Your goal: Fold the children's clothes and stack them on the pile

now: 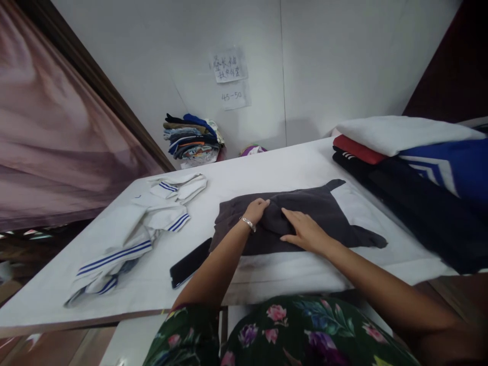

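Observation:
A dark grey garment [320, 208] lies flat across the white table, with two narrow ends like sleeves or legs reaching out at its right side. My left hand [256, 209], with a silver bracelet at the wrist, is closed on a fold of the cloth near the middle. Just right of it, my right hand [305, 231] rests on the same garment with thumb and fingers apart. Between the hands the fabric is bunched up. A black phone [190, 262] lies beside my left forearm, partly under the garment's edge.
A crumpled white garment with blue stripes [133, 239] lies on the left of the table [152, 300]. Dark, red, blue and white clothes [404, 188] are piled at the right. Beyond the far edge stands a stack of folded clothes [194, 137]. Paper notes [231, 76] hang on the wall.

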A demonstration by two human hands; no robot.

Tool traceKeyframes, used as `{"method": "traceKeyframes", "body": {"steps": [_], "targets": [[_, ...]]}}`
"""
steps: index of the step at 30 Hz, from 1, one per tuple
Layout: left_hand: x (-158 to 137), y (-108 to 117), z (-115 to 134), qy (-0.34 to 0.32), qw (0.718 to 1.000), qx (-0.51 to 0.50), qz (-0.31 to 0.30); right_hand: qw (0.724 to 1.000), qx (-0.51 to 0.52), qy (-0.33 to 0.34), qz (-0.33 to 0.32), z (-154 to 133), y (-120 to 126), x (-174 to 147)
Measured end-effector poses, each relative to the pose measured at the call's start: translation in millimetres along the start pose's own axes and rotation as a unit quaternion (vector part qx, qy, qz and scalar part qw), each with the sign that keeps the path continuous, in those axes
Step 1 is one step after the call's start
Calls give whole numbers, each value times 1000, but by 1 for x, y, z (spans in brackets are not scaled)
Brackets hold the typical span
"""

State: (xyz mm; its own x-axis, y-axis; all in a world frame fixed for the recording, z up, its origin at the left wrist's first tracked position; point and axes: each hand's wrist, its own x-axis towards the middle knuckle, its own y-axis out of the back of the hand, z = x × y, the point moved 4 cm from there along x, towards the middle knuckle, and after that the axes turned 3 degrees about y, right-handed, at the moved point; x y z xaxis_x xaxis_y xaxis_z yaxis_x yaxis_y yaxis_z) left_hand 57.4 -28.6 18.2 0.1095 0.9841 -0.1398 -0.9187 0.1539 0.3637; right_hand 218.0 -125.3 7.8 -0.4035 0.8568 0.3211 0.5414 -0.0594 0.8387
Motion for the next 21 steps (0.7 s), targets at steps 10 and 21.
{"method": "traceKeyframes", "body": {"steps": [10,21], "targets": [[-12,-29,-12,263,889,-320,-197,966,141,30,213,11,14,-7],[16,-36,11,180,845,-456,-213,982,42,129,128,-3,16,-18]]}}
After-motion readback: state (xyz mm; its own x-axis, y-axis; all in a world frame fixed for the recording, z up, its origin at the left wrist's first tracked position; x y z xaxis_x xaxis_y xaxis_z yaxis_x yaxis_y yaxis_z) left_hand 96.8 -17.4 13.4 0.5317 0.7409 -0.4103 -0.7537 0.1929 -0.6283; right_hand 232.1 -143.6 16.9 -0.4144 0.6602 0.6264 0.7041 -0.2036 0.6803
